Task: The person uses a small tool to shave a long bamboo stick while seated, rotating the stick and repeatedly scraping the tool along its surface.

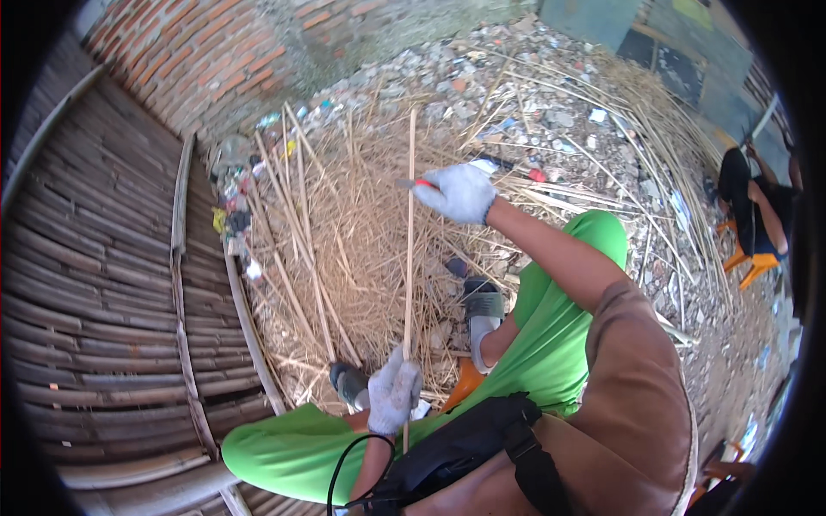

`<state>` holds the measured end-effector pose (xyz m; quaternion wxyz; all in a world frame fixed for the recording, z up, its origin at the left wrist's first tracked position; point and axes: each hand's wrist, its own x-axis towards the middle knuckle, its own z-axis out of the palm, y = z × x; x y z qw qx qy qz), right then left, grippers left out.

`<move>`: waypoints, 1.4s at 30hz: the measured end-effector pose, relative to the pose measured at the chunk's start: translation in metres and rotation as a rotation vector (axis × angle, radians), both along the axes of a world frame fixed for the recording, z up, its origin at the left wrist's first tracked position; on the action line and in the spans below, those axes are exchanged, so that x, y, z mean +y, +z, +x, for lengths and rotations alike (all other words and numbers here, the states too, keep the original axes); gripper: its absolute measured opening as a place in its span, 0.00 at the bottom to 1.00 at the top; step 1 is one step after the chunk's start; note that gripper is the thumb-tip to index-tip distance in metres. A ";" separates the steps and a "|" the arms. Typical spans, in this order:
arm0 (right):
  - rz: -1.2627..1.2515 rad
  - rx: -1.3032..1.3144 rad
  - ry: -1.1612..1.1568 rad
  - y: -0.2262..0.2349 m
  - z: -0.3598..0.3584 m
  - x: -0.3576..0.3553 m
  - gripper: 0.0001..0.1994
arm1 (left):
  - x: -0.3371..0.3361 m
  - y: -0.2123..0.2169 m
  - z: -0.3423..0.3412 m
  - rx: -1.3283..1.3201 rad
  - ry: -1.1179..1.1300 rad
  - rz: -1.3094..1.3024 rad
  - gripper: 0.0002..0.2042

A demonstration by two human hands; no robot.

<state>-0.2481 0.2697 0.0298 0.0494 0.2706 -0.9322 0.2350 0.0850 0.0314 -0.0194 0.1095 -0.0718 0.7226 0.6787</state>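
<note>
My left hand [394, 391], in a pale work glove, is closed around the lower part of a long, thin bamboo strip [410, 275]. The strip stretches away from me, nearly straight up the picture. Farther up, my gloved right hand [458, 193] is closed on a small knife [420, 182] with a red handle. Its short blade points left and lies across the strip; whether it bites into the bamboo I cannot tell. Most of the handle is hidden inside the glove.
Bamboo shavings [361, 206] cover the ground around my feet. Several bamboo strips [297, 224] lie to the left, beside a bamboo-slat wall [103, 284]. Rubble and litter [594, 146] spread toward the brick wall [198, 56]. Another person sits on an orange stool [750, 262] at the right.
</note>
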 end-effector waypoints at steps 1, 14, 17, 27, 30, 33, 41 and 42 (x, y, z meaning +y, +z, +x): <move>-0.023 -0.011 -0.018 0.010 -0.014 0.003 0.28 | 0.001 -0.001 0.005 0.013 0.048 0.039 0.30; -0.167 -0.218 -0.273 -0.002 -0.073 0.059 0.41 | -0.011 0.003 -0.017 0.014 0.182 0.345 0.20; -0.120 -0.064 -0.007 -0.013 -0.013 0.006 0.36 | -0.006 0.005 -0.023 -0.003 0.232 0.406 0.21; 0.059 -0.116 0.512 -0.029 0.117 -0.075 0.30 | -0.014 -0.009 -0.018 -0.023 0.271 0.630 0.21; -0.008 -0.022 0.553 -0.048 0.139 -0.075 0.29 | -0.011 -0.014 -0.020 -0.050 0.263 0.716 0.20; 0.101 -0.030 0.550 -0.026 0.132 -0.082 0.27 | -0.016 -0.013 -0.016 -0.015 0.236 0.774 0.19; -0.013 0.052 0.255 -0.006 0.045 -0.052 0.25 | -0.010 -0.010 -0.003 -0.088 0.157 0.804 0.20; 0.004 0.033 0.228 0.001 0.028 -0.043 0.26 | -0.008 -0.010 -0.001 -0.099 0.137 0.783 0.21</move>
